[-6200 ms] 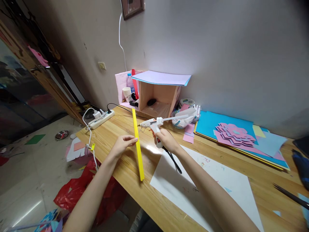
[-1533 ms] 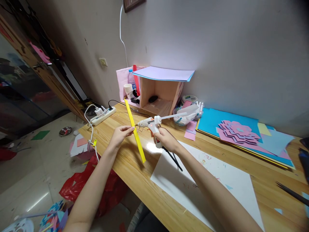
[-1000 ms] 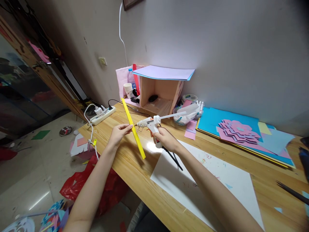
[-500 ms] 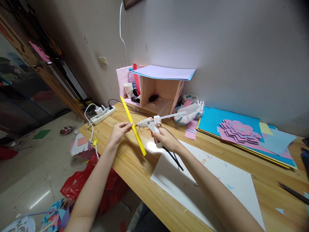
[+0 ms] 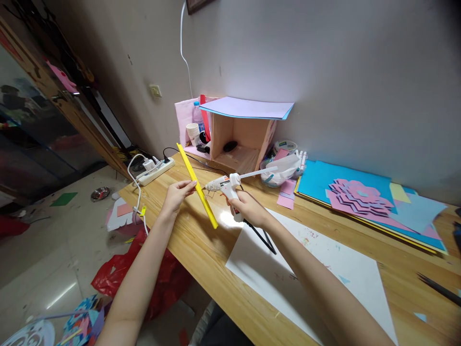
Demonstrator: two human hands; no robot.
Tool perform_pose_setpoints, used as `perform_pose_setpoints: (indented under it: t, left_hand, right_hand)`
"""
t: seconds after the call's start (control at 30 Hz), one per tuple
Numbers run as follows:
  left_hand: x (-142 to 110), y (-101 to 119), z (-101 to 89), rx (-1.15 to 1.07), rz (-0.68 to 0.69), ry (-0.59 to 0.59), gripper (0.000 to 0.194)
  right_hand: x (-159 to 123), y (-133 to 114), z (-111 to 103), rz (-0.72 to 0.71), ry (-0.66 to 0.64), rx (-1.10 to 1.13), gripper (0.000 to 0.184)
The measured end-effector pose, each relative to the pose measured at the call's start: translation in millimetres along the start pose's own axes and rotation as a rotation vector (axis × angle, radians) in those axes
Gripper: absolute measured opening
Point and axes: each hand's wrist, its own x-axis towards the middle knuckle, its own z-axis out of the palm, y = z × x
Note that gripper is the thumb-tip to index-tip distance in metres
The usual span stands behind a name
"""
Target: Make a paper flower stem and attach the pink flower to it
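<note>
My left hand (image 5: 178, 196) pinches a long, narrow yellow paper strip (image 5: 206, 205) near its middle, holding it tilted above the wooden table. In my right hand (image 5: 248, 206) is a white hot glue gun (image 5: 219, 182), gripped by its handle. Its nozzle points left and sits at the strip's right side; whether they touch I cannot tell. A glue stick (image 5: 257, 172) pokes out of the gun's back. The gun's black cord hangs below my right hand, over a white paper sheet (image 5: 324, 283).
An open box (image 5: 239, 166) with a lilac paper top stands against the wall. A power strip (image 5: 156, 171) lies at the table's left edge. Blue sheets (image 5: 313, 180) with a layered pink paper cutout (image 5: 360, 197) are at the right. Black tweezers (image 5: 439, 288) lie near the right edge.
The yellow strip has tilted slightly, its lower end a little higher and its upper end a little further left. Both hands keep their holds; the view has shifted slightly.
</note>
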Motion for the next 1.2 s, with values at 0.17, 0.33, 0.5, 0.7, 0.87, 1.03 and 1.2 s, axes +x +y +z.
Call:
perform_pose_setpoints:
  t: [0.17, 0.33, 0.5, 0.7, 0.87, 1.03, 1.2]
  left_hand:
    - [0, 1, 0.5, -0.003, -0.001, 0.005, 0.039]
    - [0, 2, 0.6, -0.006, -0.001, 0.023, 0.039]
    - [1, 2, -0.5, 0.003, 0.011, 0.032, 0.04]
    - [4, -2, -4.2, 0.0, 0.02, 0.041, 0.04]
    - [8, -4, -6.7, 0.005, 0.023, 0.045, 0.041]
    - [10, -3, -8.1, 0.007, 0.03, 0.053, 0.04]
    - [11, -2, -9.3, 0.004, 0.03, 0.056, 0.04]
  right_hand:
    - [0, 2, 0, 0.003, -0.016, -0.009, 0.018]
    - [0, 1, 1, -0.001, -0.017, -0.011, 0.018]
    - [0, 1, 1, 0.0, -0.025, -0.04, 0.018]
    - [-1, 1, 0, 0.003, -0.036, -0.064, 0.019]
    - [-1, 0, 0, 0.024, -0.036, -0.079, 0.019]
    - [-1, 1, 1, 0.015, -0.04, -0.087, 0.02]
    - [-1, 2, 1, 0.015, -0.044, -0.107, 0.02]
